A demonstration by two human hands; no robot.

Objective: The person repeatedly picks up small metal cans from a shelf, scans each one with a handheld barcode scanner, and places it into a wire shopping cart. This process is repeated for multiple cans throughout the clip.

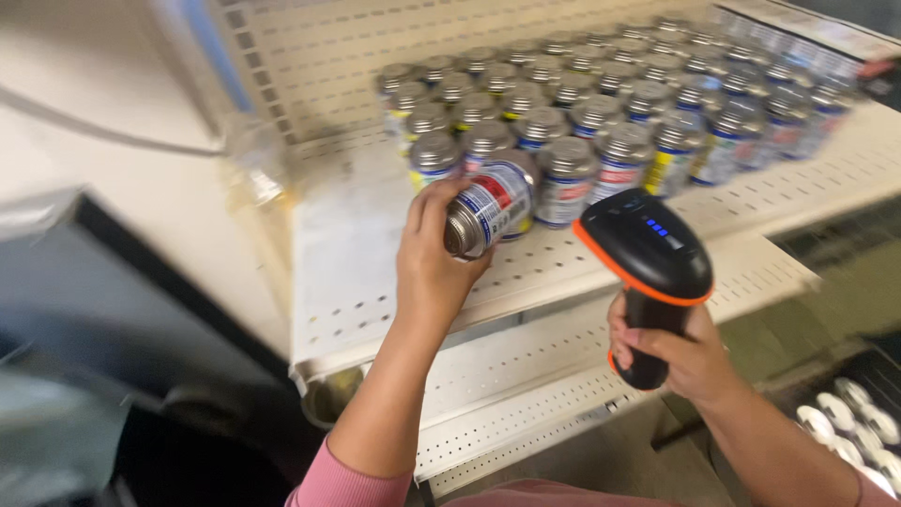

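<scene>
The left hand (427, 268) grips a small cylindrical metal can (490, 208), fingers wrapped round its glossy printed label of red, white and blue. The can is tipped on its side, its dull silver ribbed end facing the camera, held just above the front of the shelf (347, 272).

The right hand (678, 355) is closed round the black handle of a handheld barcode scanner (648, 258). The scanner is smooth black plastic with an orange rubbery band round its wide, rounded head, and small blue lights glow on top. The head sits just to the right of the tilted can, close but not touching it.

Beyond both hands, rows of upright cans (619, 113) of the same shape stand packed together, silver lids up, with labels in blue, red and yellow. They rest on the shelf, a cream-white painted metal sheet punched with a regular grid of small holes. A lower perforated shelf (526, 394) of the same kind juts out under the wrists. A pink sleeve (343, 483) covers the left forearm near the elbow.
</scene>
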